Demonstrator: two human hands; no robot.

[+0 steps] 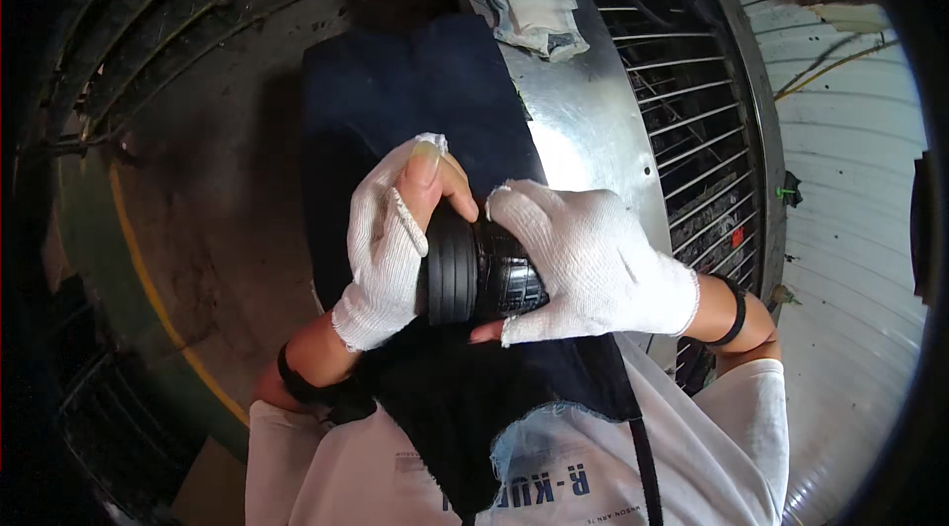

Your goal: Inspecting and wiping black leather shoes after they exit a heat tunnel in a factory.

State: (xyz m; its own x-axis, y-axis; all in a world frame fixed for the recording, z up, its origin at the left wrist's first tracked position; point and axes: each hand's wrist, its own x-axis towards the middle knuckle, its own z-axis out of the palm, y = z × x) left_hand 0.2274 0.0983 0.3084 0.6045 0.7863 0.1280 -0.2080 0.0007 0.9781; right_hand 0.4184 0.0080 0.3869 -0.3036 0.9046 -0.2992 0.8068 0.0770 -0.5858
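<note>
My left hand (381,254), in a white knitted glove with bare thumb and finger tips, is closed around a matte black ribbed ring (452,274) that looks like a small rubber tyre. Its thumb points up and away from me. My right hand (603,259), gloved the same way, wraps over a glossier black round piece with a tread-like pattern (512,279). The two round pieces sit side by side, and whether they are joined I cannot tell. Both hands are over my lap, where a dark navy cloth (405,101) and a black apron (425,397) lie.
To the right runs a shiny metal bench top (583,131), with a crumpled pale cloth (534,7) at its far end. Beyond it are a barred metal grate (702,145) and a white corrugated panel (850,229). A dark rack (148,22) stands at the far left.
</note>
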